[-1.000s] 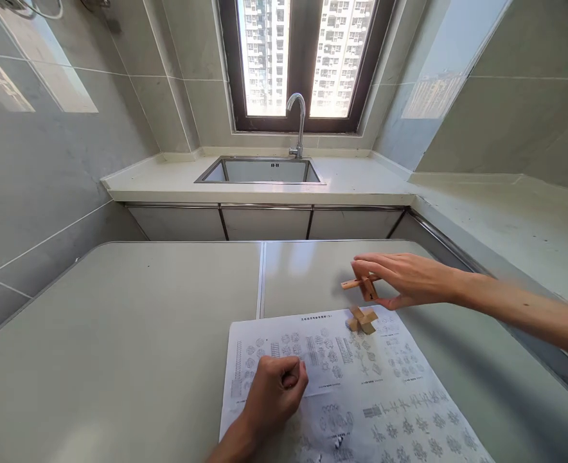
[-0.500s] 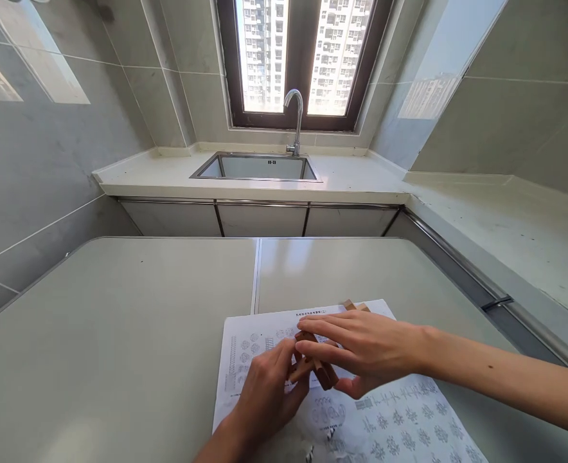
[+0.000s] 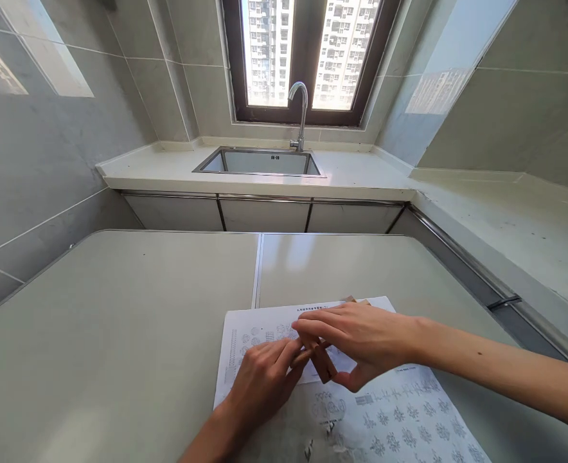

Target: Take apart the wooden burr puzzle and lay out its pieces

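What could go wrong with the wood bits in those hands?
The right hand has the block by its fingertips, so it might slip and drop onto the sheet. The thin stick, pinched by the left hand, might get jammed if pushed crooked. The other piece, mostly hidden behind the right hand, might get bumped.

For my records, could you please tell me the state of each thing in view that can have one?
Wooden pieces: crossed, held
Left hand: closed on one end
Right hand: gripping them
Wood beyond right hand: mostly hidden
Printed sheet: spread out, partly covered
Faucet: no water visible
Window: appears shut
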Tool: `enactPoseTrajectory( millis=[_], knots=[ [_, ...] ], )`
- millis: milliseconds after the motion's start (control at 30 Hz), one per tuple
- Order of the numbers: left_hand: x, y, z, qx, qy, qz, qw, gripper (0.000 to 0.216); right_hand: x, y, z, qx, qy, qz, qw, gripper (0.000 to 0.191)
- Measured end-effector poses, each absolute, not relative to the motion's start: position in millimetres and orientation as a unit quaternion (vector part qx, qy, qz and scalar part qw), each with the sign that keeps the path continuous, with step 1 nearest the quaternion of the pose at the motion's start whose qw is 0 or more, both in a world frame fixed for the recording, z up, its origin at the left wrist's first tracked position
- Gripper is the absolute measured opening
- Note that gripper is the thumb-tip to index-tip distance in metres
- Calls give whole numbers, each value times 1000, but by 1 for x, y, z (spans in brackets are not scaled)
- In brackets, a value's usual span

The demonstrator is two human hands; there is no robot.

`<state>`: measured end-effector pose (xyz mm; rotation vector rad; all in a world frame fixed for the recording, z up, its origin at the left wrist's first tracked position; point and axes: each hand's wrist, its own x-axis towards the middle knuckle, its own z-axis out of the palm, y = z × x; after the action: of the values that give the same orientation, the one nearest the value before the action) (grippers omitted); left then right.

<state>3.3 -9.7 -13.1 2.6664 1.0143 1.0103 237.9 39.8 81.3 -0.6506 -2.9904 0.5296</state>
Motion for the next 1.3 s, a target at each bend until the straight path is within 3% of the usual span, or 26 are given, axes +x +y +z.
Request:
enactPoseTrajectory(
  millis=[133,367,667,1033,1300],
  knots=[
    [1,-10,-14,885,336,321,33,16,238,41,86,-235,-945,229,8,51],
    [-1,-10,-16,875,344,338,30,17,234,42,88,-263,-929,261,15,45],
    [-5,-9,-9,888,310,332,77,20,236,40,97,-258,-929,263,25,43],
    [-2,-14,-8,866,328,377,3,14,229,27,102,-268,-939,215,9,43],
    [-1,-15,-6,872,298,385,47,16,234,17,108,-292,-928,228,43,47]
  ],
)
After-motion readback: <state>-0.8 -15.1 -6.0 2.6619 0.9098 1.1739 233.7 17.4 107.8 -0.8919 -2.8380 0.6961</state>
